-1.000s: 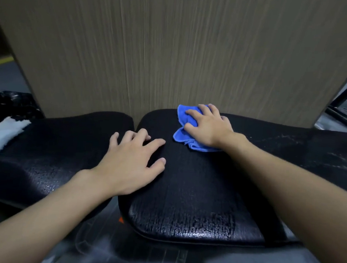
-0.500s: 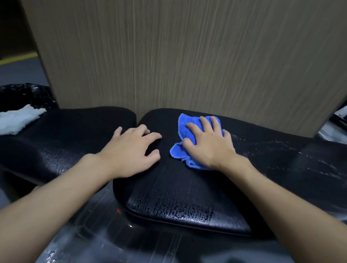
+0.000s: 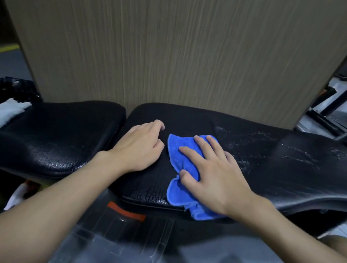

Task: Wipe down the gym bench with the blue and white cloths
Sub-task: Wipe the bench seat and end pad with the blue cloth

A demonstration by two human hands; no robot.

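My right hand (image 3: 216,173) has dragged the blue cloth (image 3: 179,151) back to the near edge of the bench (image 3: 286,177) since half a second ago, fingers (image 3: 191,152) spread flat on it. My left hand (image 3: 139,147) rests on the bench beside it, fingers loosely bent. The white cloth (image 3: 2,112) lies far left.

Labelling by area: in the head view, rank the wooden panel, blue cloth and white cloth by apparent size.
wooden panel
blue cloth
white cloth, farther off and cropped, so this rank is unsure

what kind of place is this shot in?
Probably a gym: a black padded bench in two sections, dark machine frames at far right, and a yellow line on grey flooring at left.
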